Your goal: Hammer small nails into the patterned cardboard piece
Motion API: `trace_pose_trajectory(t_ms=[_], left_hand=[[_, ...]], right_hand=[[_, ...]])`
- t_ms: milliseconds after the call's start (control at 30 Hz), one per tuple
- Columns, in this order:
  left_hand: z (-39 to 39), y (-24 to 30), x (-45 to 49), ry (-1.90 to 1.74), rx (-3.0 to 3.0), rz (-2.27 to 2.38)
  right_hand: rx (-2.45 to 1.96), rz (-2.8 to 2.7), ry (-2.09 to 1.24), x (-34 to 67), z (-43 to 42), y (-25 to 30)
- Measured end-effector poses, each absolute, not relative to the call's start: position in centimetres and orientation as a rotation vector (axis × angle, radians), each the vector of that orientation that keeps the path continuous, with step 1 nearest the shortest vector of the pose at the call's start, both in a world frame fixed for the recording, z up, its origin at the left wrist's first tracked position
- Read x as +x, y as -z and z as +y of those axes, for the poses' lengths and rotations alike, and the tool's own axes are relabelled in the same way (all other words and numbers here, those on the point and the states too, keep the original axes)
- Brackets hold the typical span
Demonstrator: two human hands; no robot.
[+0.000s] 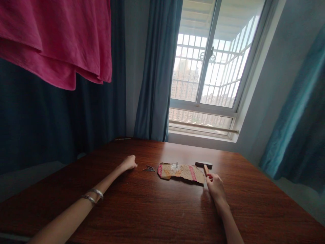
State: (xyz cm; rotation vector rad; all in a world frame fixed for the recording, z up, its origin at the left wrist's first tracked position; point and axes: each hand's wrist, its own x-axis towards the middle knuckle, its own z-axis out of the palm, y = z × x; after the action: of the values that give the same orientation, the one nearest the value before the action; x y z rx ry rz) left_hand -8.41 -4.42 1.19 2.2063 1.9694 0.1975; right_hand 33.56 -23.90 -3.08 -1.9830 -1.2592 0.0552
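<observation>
Fingers (134,164) of left hand (128,163) beside nails (149,168)

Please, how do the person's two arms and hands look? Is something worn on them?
The left hand and the right hand are ungloved, and both forearms show no sleeves. Two thin silver-coloured bangles circle the left wrist. Nothing worn is visible on the right wrist.

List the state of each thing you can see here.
pins: loose, lying on the table
card: lying flat, edges ragged
dark block: lying flat behind the card
left hand: fisted, next to the pins
right hand: resting at the card's right edge
window: shut
curtain: drawn aside
</observation>
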Motion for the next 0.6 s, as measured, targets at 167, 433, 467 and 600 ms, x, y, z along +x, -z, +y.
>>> trace_pose_trajectory(t_ms=[167, 433, 467, 600], left_hand=[[-4.4, -1.7, -6.8, -0.313, 2.282, 1.894], [-9.1, -2.7, 2.3, -0.804, 2.196, 1.171], [-10.2, -2.5, 3.6, -0.799, 2.105, 1.09], [-14.1, -1.6, 7.5, -0.79, 1.863, 0.971]], right_hand=[[-1.824, -1.269, 0.003, 32.7, -24.0, 2.2], [-1.379, -1.358, -0.418, 27.5, -24.0, 1.9], [-1.339, -1.345, -0.492, 27.0, -24.0, 2.2], [-1.209, -1.262, -0.717, 25.8, -23.8, 2.6]])
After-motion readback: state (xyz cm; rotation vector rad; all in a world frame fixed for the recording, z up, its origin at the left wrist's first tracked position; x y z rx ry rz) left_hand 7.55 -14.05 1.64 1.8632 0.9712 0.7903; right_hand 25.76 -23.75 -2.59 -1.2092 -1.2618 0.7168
